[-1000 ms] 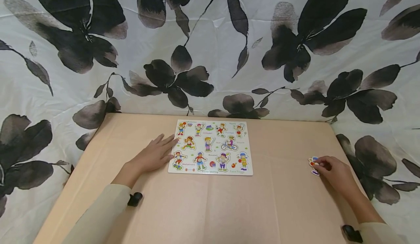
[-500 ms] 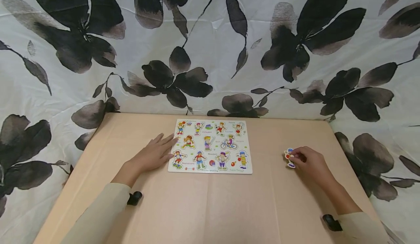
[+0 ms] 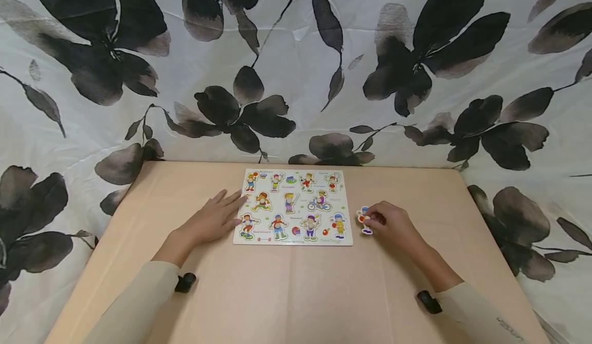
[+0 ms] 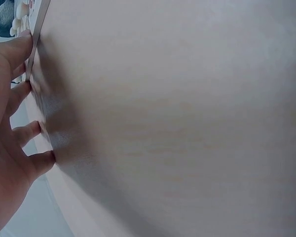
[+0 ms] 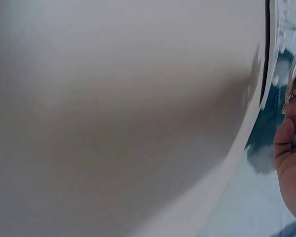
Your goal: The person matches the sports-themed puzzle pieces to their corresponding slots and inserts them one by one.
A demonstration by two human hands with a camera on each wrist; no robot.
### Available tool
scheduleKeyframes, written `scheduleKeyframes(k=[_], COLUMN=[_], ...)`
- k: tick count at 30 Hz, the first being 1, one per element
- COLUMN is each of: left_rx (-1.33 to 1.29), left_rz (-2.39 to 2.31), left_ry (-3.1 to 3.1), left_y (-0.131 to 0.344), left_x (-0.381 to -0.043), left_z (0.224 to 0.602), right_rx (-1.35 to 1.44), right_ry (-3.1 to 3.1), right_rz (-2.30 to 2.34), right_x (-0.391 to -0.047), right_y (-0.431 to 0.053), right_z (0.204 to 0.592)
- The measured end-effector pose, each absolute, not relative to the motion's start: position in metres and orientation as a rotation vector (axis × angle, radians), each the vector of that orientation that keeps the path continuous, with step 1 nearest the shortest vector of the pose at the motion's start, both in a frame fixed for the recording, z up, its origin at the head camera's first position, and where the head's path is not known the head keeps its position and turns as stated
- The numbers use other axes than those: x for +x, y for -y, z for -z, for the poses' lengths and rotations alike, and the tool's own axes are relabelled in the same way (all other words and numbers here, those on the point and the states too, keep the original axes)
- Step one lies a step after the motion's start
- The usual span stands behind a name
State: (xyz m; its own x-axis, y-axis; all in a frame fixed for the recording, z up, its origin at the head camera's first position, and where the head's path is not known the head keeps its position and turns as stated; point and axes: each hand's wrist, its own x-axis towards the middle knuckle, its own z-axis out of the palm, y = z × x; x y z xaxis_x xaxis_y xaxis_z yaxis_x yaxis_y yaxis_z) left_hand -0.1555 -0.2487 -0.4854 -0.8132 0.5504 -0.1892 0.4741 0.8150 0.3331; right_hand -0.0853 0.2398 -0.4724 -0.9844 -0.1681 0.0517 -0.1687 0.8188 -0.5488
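A white puzzle board (image 3: 277, 220) with several colourful child figures playing sports lies on the table. My left hand (image 3: 203, 224) rests at its left edge, fingers spread, with the fingertips over the rim. In the left wrist view, the thumb and fingers of the left hand (image 4: 15, 133) touch the board's edge and the table beside it. Just right of the board, my right hand (image 3: 395, 227) pinches a figure-shaped puzzle piece (image 3: 364, 221) with a blue top between thumb and fingers. The right wrist view shows the puzzle piece (image 5: 290, 85) edge-on, raised above the tabletop.
The tan table (image 3: 296, 292) has its far edge just behind the board. Beyond it hangs a white cloth (image 3: 300, 61) with dark flowers, which also shows at both sides. Dark wrist cameras (image 3: 429, 302) sit at both sleeves.
My right hand has carried the puzzle piece leftward from the table's right side to beside the board. The left hand has stayed at the board's left edge.
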Motion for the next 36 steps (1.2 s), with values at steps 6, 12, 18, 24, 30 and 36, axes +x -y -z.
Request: scheduleKeyframes(k=[6,12,18,24,30,36], left_rx=[0.780,0.793,0.794,0.815,0.801,0.789], left_rz=[-0.396,-0.401,-0.404,-0.415,-0.419,-0.439], left_ry=[-2.736,-2.733,-2.735,-2.729,-2.742,-2.738], left_y=[0.251,0.253,0.254,0.252,0.252,0.255], left_x=[-0.157,-0.155,-0.153,-0.155,-0.155,-0.151], left_z=[0.482,0.481,0.483,0.485,0.485,0.490], right_rx=[0.353,0.456,0.521,0.472,0.483,0.437], right_ry=[3.001,3.006,3.032,3.136,3.160,3.083], right_rz=[-0.947,-0.982,-0.997,-0.927,-0.916,-0.916], right_x=[-0.098,-0.099,-0.097,-0.100,-0.104,-0.100], right_y=[-0.210,-0.190,-0.179,-0.177,-0.175,-0.185], right_z=[0.478,0.484,0.487,0.484,0.482,0.478])
